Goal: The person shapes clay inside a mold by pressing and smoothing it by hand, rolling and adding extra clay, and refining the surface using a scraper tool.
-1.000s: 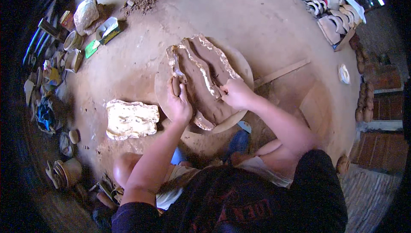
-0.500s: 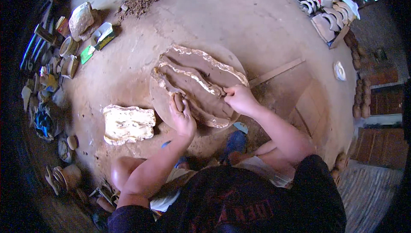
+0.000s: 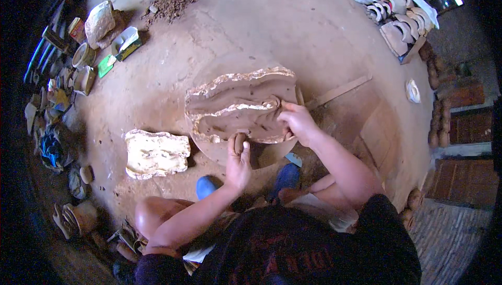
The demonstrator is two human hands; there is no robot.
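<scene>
One person, two bare hands, both at the clay. Dead centre sits the clay-filled mould (image 3: 241, 104), a single broad slab with a pale crusty rim and one pale ridge running through its brown filling, so two brown hollows can be counted. It lies on one round board (image 3: 266, 154) on the dusty floor (image 3: 251, 23).

The left hand (image 3: 238, 162) comes up from six o'clock, its fingers curled around one small brown lump of clay (image 3: 239, 141) and pressing it against the mould's near edge. The right hand (image 3: 297, 121) lies at about four o'clock of the mould, fingers bent, tips down on the wet clay by the end of the ridge; whether it pinches anything I cannot tell.

Out at eight o'clock from the mould, well apart from it, lies one pale second mould (image 3: 156, 153), unfilled. At three o'clock one wooden stick (image 3: 337, 92) angles away from the board. Just below the board, two blue sandals (image 3: 286, 176) can be counted.

At eleven o'clock sit one pile of loose brown earth (image 3: 171, 0) and one pale rock (image 3: 98, 20). Up at one o'clock is a cluster of pale curved cast pieces (image 3: 397, 15), too crowded to count exactly.
</scene>
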